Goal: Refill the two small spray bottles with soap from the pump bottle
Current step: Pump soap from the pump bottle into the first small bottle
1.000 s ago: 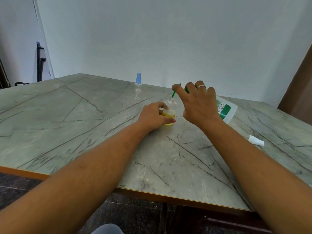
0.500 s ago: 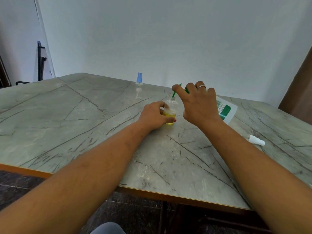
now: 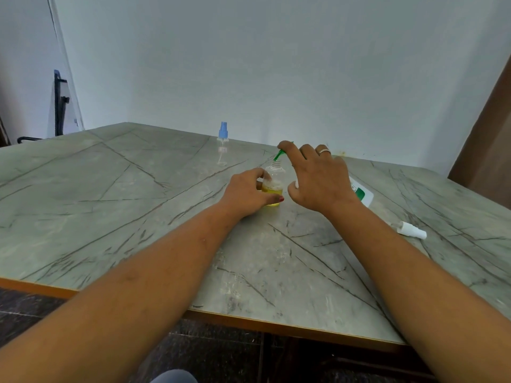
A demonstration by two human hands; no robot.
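Mid-table [image 3: 110, 217], the left hand [image 3: 249, 190] grips the uncapped spray bottle [image 3: 273, 183], part-filled with yellow soap. The right hand [image 3: 320, 181] arches over the pump bottle [image 3: 362, 193] and hides most of it, so I cannot tell its grip. Its index fingertip touches the green spout [image 3: 278, 154]. The blue-capped spray bottle [image 3: 222, 145] stands near the far edge, with bare table to the left.

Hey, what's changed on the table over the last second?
Very little. The right hand has sunk slightly onto the green pump nozzle of the white soap bottle, which points into the small clear bottle of yellow soap. The left hand still grips that bottle; the blue-capped spray bottle and loose white spray cap have not moved.
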